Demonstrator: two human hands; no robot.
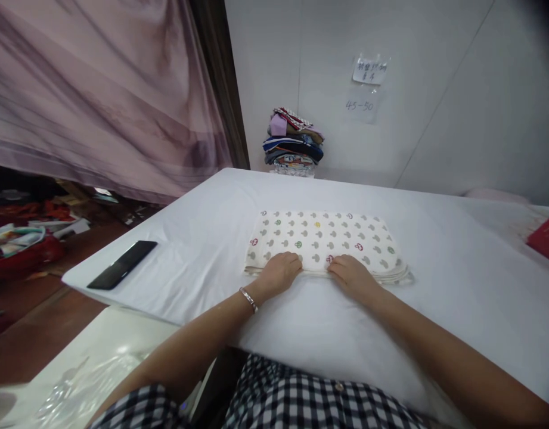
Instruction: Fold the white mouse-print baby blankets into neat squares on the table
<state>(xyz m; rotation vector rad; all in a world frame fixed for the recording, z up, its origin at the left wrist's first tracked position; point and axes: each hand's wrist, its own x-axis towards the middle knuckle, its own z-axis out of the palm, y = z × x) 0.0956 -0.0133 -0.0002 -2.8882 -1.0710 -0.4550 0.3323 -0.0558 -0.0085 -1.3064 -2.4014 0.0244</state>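
A folded white cloth (319, 232) printed with small grey, red, green and yellow mushrooms lies flat on the white-covered table (189, 226). Several layers show along its near edge and at the right corner. My left hand (281, 273), with a silver bracelet at the wrist, grips that near edge left of the middle, fingers curled. Right of the middle, my right hand (352, 277) pinches the same edge. The fingertips of both hands are partly hidden.
A black phone-like slab (123, 265) lies near the table's left edge. Folded clothes (294, 143) are stacked by the back wall. A pink curtain (122, 89) hangs at left. Clear plastic (90, 381) lies on a lower surface, and something red (546, 238) sits far right.
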